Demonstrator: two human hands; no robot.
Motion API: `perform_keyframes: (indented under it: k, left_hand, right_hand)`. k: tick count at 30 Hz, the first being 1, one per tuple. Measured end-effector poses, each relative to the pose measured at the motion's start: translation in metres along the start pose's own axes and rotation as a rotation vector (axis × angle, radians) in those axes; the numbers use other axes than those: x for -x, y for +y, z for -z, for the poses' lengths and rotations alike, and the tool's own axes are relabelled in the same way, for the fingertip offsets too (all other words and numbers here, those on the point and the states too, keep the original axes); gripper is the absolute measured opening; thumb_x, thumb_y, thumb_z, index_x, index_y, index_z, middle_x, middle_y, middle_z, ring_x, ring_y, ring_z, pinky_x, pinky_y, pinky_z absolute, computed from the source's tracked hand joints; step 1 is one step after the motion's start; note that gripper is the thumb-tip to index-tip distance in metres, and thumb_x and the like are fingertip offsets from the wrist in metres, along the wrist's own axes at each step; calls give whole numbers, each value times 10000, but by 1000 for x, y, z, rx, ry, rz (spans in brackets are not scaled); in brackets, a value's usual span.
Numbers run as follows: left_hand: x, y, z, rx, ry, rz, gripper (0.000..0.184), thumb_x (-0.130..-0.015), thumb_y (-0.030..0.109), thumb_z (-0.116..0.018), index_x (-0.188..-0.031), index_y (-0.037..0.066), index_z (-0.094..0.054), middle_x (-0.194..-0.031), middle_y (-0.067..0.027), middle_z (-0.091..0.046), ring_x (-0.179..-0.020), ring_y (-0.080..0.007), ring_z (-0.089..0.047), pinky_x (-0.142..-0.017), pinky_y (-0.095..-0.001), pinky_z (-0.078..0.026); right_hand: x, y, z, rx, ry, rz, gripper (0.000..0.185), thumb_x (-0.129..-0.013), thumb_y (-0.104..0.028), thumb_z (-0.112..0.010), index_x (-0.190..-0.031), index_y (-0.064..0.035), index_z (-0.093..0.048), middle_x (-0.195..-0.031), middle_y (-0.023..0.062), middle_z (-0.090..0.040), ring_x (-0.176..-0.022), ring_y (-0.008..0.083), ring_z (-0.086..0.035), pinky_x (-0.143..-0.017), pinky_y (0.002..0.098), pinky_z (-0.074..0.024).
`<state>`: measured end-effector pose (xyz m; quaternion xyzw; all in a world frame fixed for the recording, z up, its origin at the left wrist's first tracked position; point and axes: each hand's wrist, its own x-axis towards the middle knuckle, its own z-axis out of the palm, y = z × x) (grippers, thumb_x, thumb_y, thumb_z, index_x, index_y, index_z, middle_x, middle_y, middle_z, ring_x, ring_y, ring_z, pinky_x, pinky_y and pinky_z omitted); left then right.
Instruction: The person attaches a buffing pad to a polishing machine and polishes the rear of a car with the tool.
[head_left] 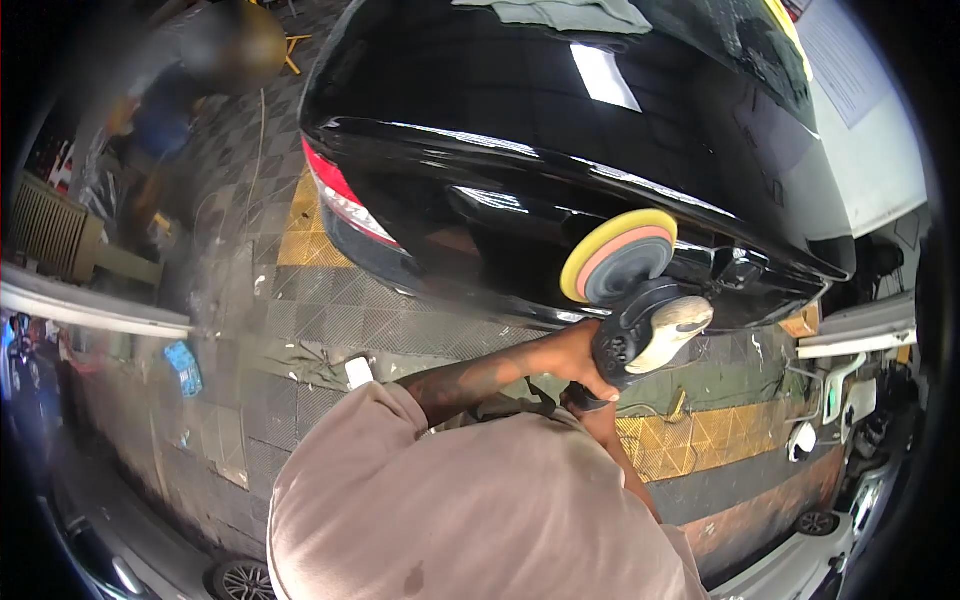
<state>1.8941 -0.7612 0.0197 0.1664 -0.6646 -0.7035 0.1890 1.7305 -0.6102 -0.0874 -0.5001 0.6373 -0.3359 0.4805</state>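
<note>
A polisher [652, 330] with a black and cream body is in both my hands, at the back of a black car [480, 220]. Its round yellow foam pad [574, 268], with a pink layer and a dark backing plate, faces the car's rear panel; whether it touches the paint I cannot tell. My left hand [578, 352] is closed around the front of the tool by its head. Lower down, my right hand [597, 412] grips the dark rear handle, its fingers partly hidden.
A grey cloth [565, 12] lies on the car near the rear window. On the tiled floor are a blue packet [183, 368] and a cable [258, 160]. A white car [790, 560] stands at the lower right, another vehicle [150, 540] at the lower left.
</note>
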Motion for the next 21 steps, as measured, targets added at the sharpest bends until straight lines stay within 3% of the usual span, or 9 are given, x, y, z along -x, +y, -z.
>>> perform_keyframes:
  k: [4, 5, 7, 10, 12, 14, 16, 18, 21]
  left_hand:
    - [30, -23, 21, -148, 147, -94, 988, -544, 305, -978, -1381, 10, -544, -1346, -160, -608, -1258, -285, -556, -1106, -388, -416]
    - [43, -14, 29, -84, 105, -57, 1045, -611, 342, -965, -1474, 22, -470, -1462, -155, -522, -1352, -273, -472, -1162, -390, -362]
    - [67, -38, 40, -213, 199, -87, 911, -661, 296, -944, -1419, 38, -510, -1394, -123, -561, -1316, -260, -503, -1148, -399, -379]
    - [97, -38, 46, 55, 270, -295, 723, -743, 237, -897, -1344, 55, -539, -1317, -110, -588, -1263, -256, -543, -1107, -426, -423]
    - [124, -37, 37, 199, 441, -347, 742, -753, 253, -892, -1357, 38, -519, -1281, -128, -611, -1234, -263, -580, -1064, -435, -469]
    - [152, -55, 13, 432, 619, -308, 732, -772, 228, -870, -1376, 29, -508, -1280, -123, -616, -1231, -251, -582, -1052, -425, -478]
    - [177, -75, -18, 490, 752, -267, 730, -789, 189, -844, -1407, 27, -491, -1292, -121, -613, -1223, -246, -582, -1054, -417, -473]
    - [188, -87, -61, 540, 1133, -214, 735, -783, 152, -837, -1418, 24, -490, -1300, -114, -610, -1227, -247, -574, -1075, -413, -452]
    - [191, -102, -114, 610, 1331, -255, 862, -785, 140, -836, -1506, 46, -372, -1422, -107, -517, -1322, -239, -492, -1159, -442, -350]
  right_hand:
    - [-20, -37, -16, 72, 26, 236, 241, -791, -45, -768, -1010, 0, -680, -922, 85, -707, -847, 217, -683, -778, 379, -546]
    - [-28, -27, -19, 81, 8, 256, 286, -782, -77, -789, -1038, -3, -686, -910, 85, -729, -846, 212, -701, -786, 370, -556]
    - [-38, -35, -21, 113, -90, 234, 314, -770, -96, -795, -1057, -13, -696, -955, 118, -751, -886, 232, -733, -789, 352, -566]
    - [-50, -66, -23, 208, -197, 299, 350, -754, -127, -804, -1068, -15, -696, -957, 184, -744, -884, 298, -748, -780, 369, -569]
    - [-48, -100, -23, 393, -385, 351, 375, -753, -162, -813, -1071, -2, -695, -952, 206, -737, -881, 332, -747, -776, 380, -571]
    - [-38, -102, -30, 485, -560, 253, 398, -766, -213, -836, -1066, 10, -700, -960, 179, -749, -882, 281, -748, -777, 371, -566]
    - [-29, -94, -43, 229, -734, 90, 432, -782, -267, -858, -1079, 6, -702, -983, 135, -756, -896, 230, -733, -790, 361, -558]
    - [-22, -71, -44, 202, -855, 4, 475, -798, -318, -870, -1127, -17, -705, -1028, 95, -747, -933, 188, -703, -828, 344, -548]
    - [-5, -48, -34, 265, -905, 20, 521, -816, -321, -856, -1200, -10, -693, -1062, 127, -743, -969, 196, -707, -894, 320, -539]
